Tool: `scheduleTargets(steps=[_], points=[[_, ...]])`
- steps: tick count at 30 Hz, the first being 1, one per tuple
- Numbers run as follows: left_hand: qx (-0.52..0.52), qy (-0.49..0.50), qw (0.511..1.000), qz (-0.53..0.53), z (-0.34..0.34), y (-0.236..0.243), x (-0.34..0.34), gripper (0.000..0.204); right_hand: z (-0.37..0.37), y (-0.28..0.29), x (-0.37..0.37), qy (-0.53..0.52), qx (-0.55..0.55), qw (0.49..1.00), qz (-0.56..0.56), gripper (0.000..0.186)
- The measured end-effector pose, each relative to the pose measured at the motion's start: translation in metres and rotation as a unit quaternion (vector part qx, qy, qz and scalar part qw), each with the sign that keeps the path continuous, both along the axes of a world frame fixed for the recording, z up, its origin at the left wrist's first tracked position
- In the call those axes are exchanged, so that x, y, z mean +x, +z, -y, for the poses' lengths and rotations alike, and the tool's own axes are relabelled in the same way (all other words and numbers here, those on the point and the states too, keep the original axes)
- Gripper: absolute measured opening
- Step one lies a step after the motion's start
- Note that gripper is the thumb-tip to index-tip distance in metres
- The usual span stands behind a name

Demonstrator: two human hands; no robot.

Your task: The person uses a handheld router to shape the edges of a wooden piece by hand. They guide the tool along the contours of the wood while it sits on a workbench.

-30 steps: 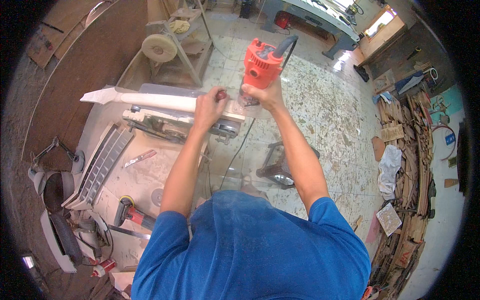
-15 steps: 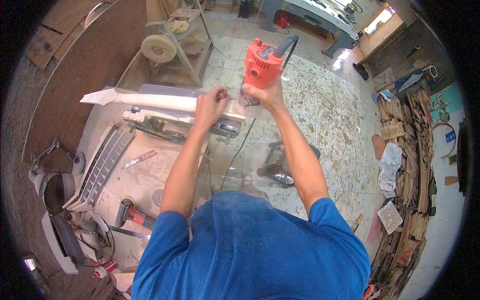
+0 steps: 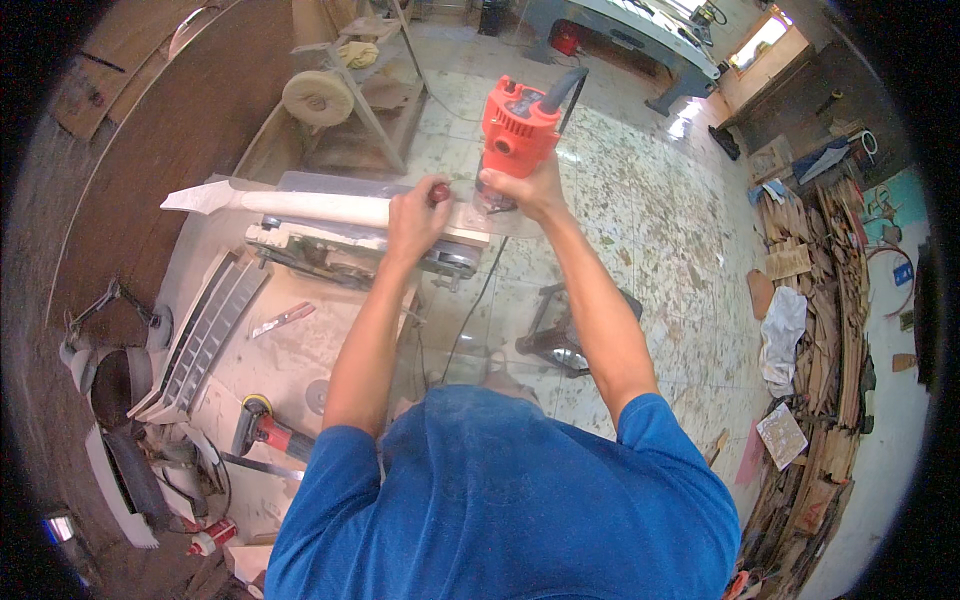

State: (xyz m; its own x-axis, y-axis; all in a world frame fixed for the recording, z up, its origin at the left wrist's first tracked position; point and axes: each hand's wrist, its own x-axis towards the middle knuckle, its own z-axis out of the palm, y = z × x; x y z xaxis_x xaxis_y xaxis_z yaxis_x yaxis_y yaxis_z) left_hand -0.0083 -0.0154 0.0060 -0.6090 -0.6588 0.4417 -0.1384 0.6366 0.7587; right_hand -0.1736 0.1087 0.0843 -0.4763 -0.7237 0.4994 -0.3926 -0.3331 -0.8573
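Observation:
A red trim router (image 3: 520,128) with a dark cable stands over the right end of a pale wooden guitar neck (image 3: 320,206). My right hand (image 3: 532,190) is wrapped round the router's lower body. Closed on a dark red round knob (image 3: 440,191) is my left hand (image 3: 414,222), just left of the router. A see-through base plate (image 3: 520,224) shows under the router; the cutter is hidden. The neck lies along a vise-like clamp (image 3: 345,250), its flared headstock pointing left.
On the dusty bench (image 3: 290,350) at left lie a red-handled tool (image 3: 283,319), a curved slatted piece (image 3: 205,325) and a red-and-black sander (image 3: 268,430). A buffing wheel (image 3: 317,98) stands behind. Stacked wood offcuts (image 3: 825,330) line the right wall. A dark stool-like frame (image 3: 555,330) stands below.
The router and my right hand have shifted slightly to the left, closer to my left hand. The guitar neck and clamp stay in place.

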Motion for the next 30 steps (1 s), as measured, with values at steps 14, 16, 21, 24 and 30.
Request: scheduleTargets(steps=[14, 16, 21, 24, 30], points=[[-0.009, -0.016, 1.000, 0.012, 0.002, -0.002, -0.001, 0.031, -0.009, 0.000, 0.007, -0.023, 0.012, 1.000, -0.003, 0.042], [-0.013, -0.017, 1.000, 0.017, 0.002, -0.002, -0.002, 0.032, -0.010, 0.000, 0.006, -0.040, 0.022, 0.999, -0.026, 0.042], [-0.005, -0.050, 0.999, 0.008, 0.008, 0.002, 0.000, 0.028, -0.012, 0.000, 0.014, -0.067, 0.024, 0.997, -0.028, 0.040], [0.004, -0.072, 0.997, -0.004, 0.010, 0.005, 0.002, 0.027, -0.016, 0.002, 0.023, -0.084, 0.025, 0.996, -0.030, 0.039], [0.016, -0.113, 0.993, 0.006, 0.014, 0.008, 0.006, 0.029, -0.024, 0.006, 0.045, -0.118, 0.028, 0.993, -0.013, 0.036]])
